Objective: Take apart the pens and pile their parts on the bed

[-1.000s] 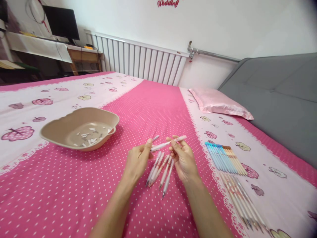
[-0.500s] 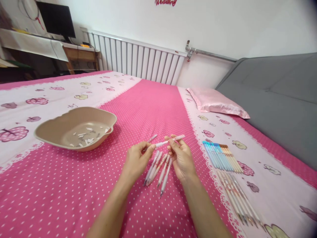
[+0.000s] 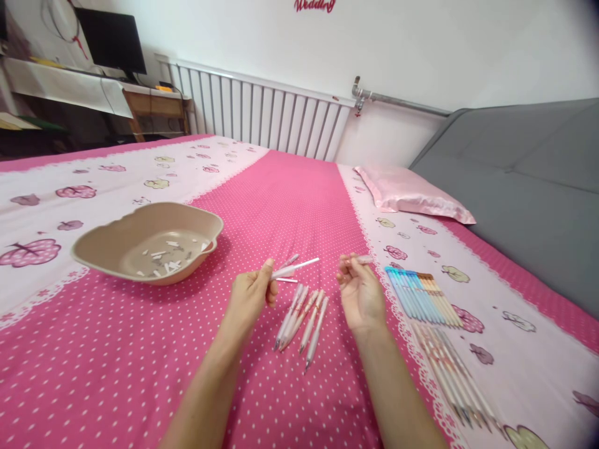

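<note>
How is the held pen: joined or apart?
Apart: the left hand holds one part, white rod showing; the right hand holds a pinkish part, a gap between.

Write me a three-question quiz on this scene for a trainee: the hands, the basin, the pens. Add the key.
1. True or false: the left hand and the right hand grip the same piece.
2. The beige basin sits (a) right of the loose pens, (b) left of them, (c) on the desk.
3. Fill the gap: the pens in the upper row at right have blue or ____ ends.

Key: 1. False; the left holds a slim white rod, the right a pinkish piece. 2. b. 3. Brown.
</note>
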`<action>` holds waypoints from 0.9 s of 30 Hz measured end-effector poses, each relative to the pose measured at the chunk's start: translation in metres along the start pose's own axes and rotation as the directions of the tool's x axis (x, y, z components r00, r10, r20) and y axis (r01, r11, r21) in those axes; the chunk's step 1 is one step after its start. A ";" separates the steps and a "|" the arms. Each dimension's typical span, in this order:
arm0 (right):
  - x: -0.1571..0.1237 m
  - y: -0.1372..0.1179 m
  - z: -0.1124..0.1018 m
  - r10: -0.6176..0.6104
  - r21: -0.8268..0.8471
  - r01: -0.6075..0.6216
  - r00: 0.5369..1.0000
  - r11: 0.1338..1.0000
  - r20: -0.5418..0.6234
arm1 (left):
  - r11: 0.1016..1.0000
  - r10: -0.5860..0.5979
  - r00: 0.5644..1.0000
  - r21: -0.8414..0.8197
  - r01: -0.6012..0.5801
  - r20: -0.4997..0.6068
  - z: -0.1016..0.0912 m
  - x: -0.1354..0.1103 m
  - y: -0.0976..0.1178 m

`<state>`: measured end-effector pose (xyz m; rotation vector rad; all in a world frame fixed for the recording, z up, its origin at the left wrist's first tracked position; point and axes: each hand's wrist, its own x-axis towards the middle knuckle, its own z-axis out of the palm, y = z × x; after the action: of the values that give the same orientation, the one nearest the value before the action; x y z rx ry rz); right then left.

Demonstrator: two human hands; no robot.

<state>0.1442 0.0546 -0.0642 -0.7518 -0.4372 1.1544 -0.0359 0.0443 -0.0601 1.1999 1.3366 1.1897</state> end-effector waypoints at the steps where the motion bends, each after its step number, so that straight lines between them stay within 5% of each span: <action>1: 0.001 -0.001 -0.001 0.025 0.021 -0.024 1.000 0.999 -0.016 | 1.000 0.002 1.000 0.004 -0.002 -0.003 0.000 0.000 0.001; 4: -0.002 -0.002 -0.001 0.218 -0.003 -0.219 0.972 0.976 0.083 | 0.999 -0.012 1.000 0.031 0.011 0.028 0.002 0.000 0.002; 8: -0.010 0.008 0.003 0.419 -0.167 -0.387 0.869 0.907 0.263 | 0.990 -0.024 0.995 0.139 0.010 0.096 0.004 0.002 -0.002; 14: 0.002 0.016 -0.007 0.320 -0.205 -0.287 0.936 0.936 0.149 | 0.950 0.020 0.993 0.309 -0.055 0.115 0.001 0.005 -0.009; 20: 0.030 0.010 -0.034 0.251 -0.148 -0.251 0.968 0.957 -0.024 | 0.920 0.057 0.993 0.391 -0.011 -0.107 -0.009 0.013 -0.018; 24: 0.031 0.022 -0.036 0.220 -0.192 -0.223 0.975 0.956 -0.039 | 0.990 0.019 0.984 0.138 0.006 -0.177 -0.002 0.024 -0.040; 27: 0.024 0.030 -0.030 0.301 -0.358 -0.262 0.952 0.896 0.058 | 1.000 -0.018 0.996 0.000 0.018 -0.086 0.007 0.033 -0.055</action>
<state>0.1532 0.0734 -0.1078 -1.0881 -0.6533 1.4166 -0.0358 0.0746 -0.1169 1.1467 1.4087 1.2398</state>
